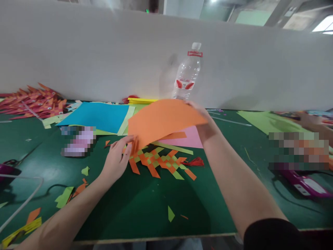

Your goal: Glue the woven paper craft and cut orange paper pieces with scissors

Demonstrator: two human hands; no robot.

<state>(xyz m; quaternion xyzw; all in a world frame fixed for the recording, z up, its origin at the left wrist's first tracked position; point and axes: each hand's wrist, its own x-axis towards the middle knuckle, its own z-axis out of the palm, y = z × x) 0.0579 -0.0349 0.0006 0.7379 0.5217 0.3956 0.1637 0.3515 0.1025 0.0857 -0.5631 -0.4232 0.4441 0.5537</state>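
Observation:
My right hand (201, 116) holds the far edge of an orange paper sheet (161, 119) and lifts it off the green table (135, 205). My left hand (117, 158) pinches the sheet's near lower corner, with its fingers by the left end of a woven piece of orange and green paper strips (161, 161). That woven piece lies flat just below the lifted sheet, with a red tassel (195, 162) at its right end. A pink sheet (189, 137) lies under the orange one.
A clear water bottle (187, 73) stands against the white partition (78, 55). A blue sheet (96, 116), red paper crafts (33, 102), paper scraps (65, 196), cables and a purple tool (304, 184) lie around. Another person's hand (309, 121) rests far right.

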